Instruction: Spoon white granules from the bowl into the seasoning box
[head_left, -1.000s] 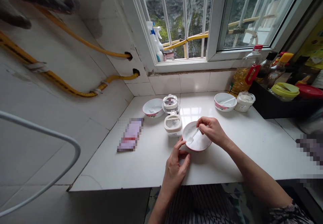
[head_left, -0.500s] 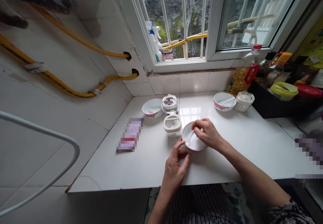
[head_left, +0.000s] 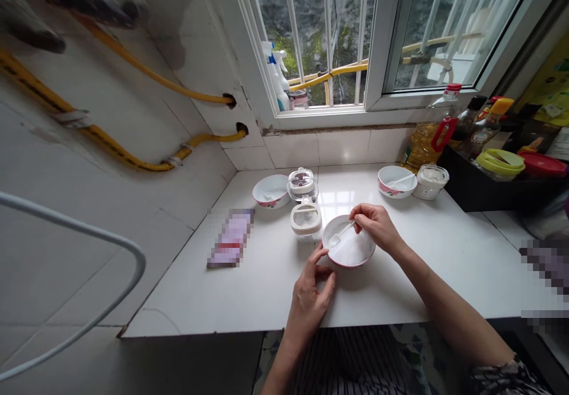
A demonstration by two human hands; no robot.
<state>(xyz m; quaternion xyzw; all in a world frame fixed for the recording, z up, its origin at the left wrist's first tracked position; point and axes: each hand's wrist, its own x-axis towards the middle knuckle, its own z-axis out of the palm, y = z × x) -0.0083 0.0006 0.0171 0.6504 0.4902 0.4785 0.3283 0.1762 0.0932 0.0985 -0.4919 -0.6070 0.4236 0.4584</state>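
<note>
A bowl (head_left: pixel 371 258) with a pink rim and white powder inside stands on the white counter. My right hand (head_left: pixel 377 227) pinches the handle of a small white spoon (head_left: pixel 335 239), whose scoop end is over the left part of the bowl. My left hand (head_left: pixel 312 291) rests on the counter, its fingertips on the bowl's left rim and its thumb near the bowl's lower edge. Just left of the bowl are a lidded container (head_left: pixel 306 219) with pale contents and, behind it, a clear-lidded one (head_left: pixel 303 182) with dark contents.
A flowered bowl (head_left: pixel 271 192) stands at the back left, above a blurred purple packet (head_left: pixel 231 238). At the back right are another bowl with a spoon (head_left: pixel 397 182), a white container (head_left: pixel 431 182), an oil bottle (head_left: pixel 429 134) and a black bin of condiments (head_left: pixel 489 187).
My right hand has moved slightly right and up with the spoon, showing more of the powder. The left hand keeps its place at the rim. The whole view has shifted a little.
</note>
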